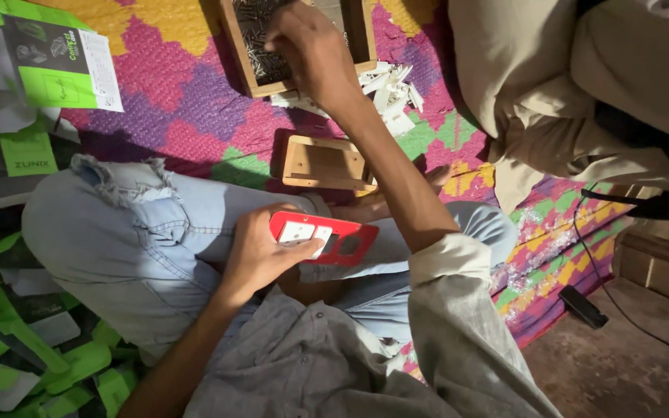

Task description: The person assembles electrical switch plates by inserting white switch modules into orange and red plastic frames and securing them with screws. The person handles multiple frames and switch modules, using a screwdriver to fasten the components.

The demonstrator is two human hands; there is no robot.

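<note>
My left hand (261, 251) grips a red rectangular plate (327, 238) with white inserts and an open slot, held over my lap in pale jeans. My right hand (311, 50) reaches forward into a wooden tray (251, 54) filled with many small dark metal pieces; its fingers are bent down into the pieces, and whether they pinch one is hidden. A pile of small white plastic parts (392, 89) lies just right of that tray. A small empty wooden box (327, 164) sits on the mat between the tray and my knees.
A colourful woven mat (180, 101) covers the floor. Green and white cardboard packages (48, 62) lie at the left and lower left. Another person in beige clothing (551, 93) sits at the upper right. A black cable and a small black device (582, 307) lie at the right.
</note>
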